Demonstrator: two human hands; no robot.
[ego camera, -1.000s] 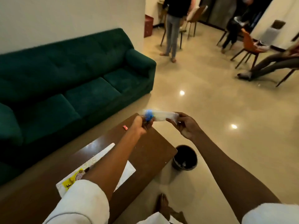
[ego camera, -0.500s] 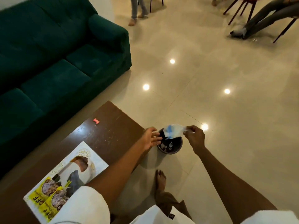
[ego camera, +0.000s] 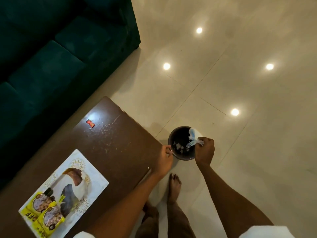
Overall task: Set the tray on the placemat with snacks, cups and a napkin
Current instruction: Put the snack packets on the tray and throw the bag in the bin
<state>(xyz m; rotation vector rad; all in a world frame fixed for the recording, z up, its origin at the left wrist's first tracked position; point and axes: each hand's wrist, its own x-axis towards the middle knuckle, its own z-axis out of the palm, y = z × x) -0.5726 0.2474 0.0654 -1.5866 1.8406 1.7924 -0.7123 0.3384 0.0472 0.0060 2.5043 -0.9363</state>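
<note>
My right hand point(ego camera: 205, 151) pinches a crumpled clear plastic wrapper with blue print point(ego camera: 194, 137) over the open mouth of a dark round bin point(ego camera: 180, 156) on the floor. My left hand point(ego camera: 164, 158) hovers at the table corner, fingers loosely curled beside the bin's rim, holding nothing. A patterned white placemat point(ego camera: 97, 176) lies on the brown table point(ego camera: 116, 145) at lower left. A pale oval tray point(ego camera: 85, 185) rests on it with yellow snack packs point(ego camera: 48, 216) and dark brown items point(ego camera: 76, 174).
A small red wrapper point(ego camera: 90, 123) lies on the table near its far corner. A dark green sofa point(ego camera: 51, 54) runs along the table's far side. My bare foot point(ego camera: 174, 185) stands on the glossy tiled floor point(ego camera: 240, 93) just below the bin.
My view has tipped down from the room to the floor. Both hands dropped from chest height; my left hand let go of the wrapper and my right hand lowered it to the bin.
</note>
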